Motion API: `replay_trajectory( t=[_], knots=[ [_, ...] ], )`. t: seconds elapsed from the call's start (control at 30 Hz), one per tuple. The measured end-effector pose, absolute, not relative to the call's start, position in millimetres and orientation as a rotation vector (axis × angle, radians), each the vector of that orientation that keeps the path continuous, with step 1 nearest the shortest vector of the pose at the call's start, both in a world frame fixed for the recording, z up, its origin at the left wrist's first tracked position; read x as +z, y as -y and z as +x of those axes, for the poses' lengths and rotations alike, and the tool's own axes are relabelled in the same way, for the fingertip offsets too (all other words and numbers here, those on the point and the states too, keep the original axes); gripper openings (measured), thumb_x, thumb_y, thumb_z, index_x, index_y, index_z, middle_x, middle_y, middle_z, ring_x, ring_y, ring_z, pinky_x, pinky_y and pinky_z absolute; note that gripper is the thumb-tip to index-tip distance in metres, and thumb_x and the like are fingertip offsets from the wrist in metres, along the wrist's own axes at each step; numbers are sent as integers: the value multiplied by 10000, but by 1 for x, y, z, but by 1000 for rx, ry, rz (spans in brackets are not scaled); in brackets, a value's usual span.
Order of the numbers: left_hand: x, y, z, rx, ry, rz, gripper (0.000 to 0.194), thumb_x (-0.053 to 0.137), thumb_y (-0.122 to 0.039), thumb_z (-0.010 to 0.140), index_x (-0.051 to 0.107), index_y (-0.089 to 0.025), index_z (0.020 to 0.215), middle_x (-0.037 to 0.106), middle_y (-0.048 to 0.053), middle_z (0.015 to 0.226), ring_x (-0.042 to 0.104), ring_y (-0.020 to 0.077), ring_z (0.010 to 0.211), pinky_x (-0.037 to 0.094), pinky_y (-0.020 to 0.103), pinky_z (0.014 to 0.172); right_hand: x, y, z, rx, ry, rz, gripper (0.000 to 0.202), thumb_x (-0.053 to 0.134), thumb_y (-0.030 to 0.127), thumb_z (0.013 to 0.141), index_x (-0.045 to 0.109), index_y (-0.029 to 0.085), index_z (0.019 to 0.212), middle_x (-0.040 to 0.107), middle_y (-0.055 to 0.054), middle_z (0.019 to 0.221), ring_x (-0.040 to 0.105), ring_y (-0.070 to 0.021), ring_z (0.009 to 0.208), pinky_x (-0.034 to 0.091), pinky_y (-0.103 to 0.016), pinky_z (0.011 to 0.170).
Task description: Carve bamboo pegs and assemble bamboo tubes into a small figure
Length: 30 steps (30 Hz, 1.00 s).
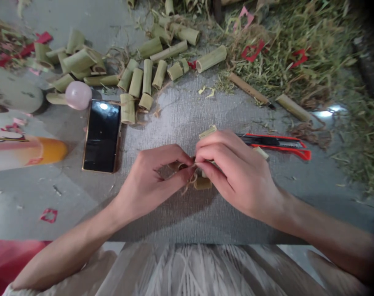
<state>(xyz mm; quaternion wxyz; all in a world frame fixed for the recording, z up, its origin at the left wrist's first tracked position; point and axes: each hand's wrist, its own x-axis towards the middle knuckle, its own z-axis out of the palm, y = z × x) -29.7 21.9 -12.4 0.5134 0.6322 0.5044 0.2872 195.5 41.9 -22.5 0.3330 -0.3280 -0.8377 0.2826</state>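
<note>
My left hand [156,172] pinches brown twine [191,179] between thumb and forefinger. Tip to tip with it, my right hand [238,172] is closed in a pinch on the same twine, though the exact strand is hidden by the fingers. A loop and a frayed end of twine hang just below the fingertips. Under the hands lies a short bamboo piece [203,183], partly covered by my right hand. Another cut piece of bamboo [207,131] shows just beyond my right knuckles. An orange and black utility knife [276,142] rests on the table past my right hand.
A phone [103,135] lies left of my hands, with a pale pink rounded object [78,95] beyond it. Several bamboo tubes [135,82] spread across the back. Shredded grass [285,53] piles up at right. An orange-tipped bottle [47,151] lies at far left.
</note>
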Motion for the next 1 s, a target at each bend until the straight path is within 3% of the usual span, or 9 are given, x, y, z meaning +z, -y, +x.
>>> replay_trajectory(
  t=[0.23, 0.43, 0.67, 0.8, 1.0],
  knots=[
    [-15, -18, -29, 725, -1275, 1341, 93, 791, -172, 976, 794, -238, 910, 772, -22, 830, 668, 138, 739, 494, 285, 660, -24, -39, 190, 901, 2084, -920, 175, 547, 87, 1152, 612, 191, 1027, 678, -13, 967, 621, -130, 911, 513, -297, 845],
    [-15, -20, -30, 733, -1277, 1354, 66, 824, -185, 963, 793, -242, 949, 785, -18, 881, 716, 154, 827, 531, 290, 736, -27, -39, 194, 937, 2055, -972, 154, 579, 92, 1137, 602, 203, 1033, 660, 23, 937, 613, -105, 842, 503, -274, 782],
    [-15, -23, -32, 697, -1243, 1375, 58, 824, -225, 975, 772, -248, 987, 761, -18, 924, 705, 153, 855, 538, 280, 754, -28, -37, 195, 933, 2058, -949, 154, 560, 107, 1147, 593, 203, 1031, 687, -14, 990, 631, -146, 932, 518, -325, 855],
    [-15, -26, -35, 647, -1170, 1411, 113, 776, -188, 992, 751, -256, 1078, 761, 4, 998, 706, 170, 888, 560, 297, 778, -26, -35, 195, 813, 2102, -897, 164, 539, 68, 1132, 581, 203, 1048, 695, -56, 1051, 598, -186, 981, 512, -387, 912],
    [-20, -27, -40, 674, -1133, 1451, 123, 778, -203, 1019, 702, -264, 1094, 744, 14, 1054, 702, 172, 923, 586, 304, 809, -25, -35, 200, 891, 2233, -915, 156, 508, 97, 1153, 550, 227, 1076, 745, -58, 1132, 550, -208, 985, 493, -408, 921]
  ],
)
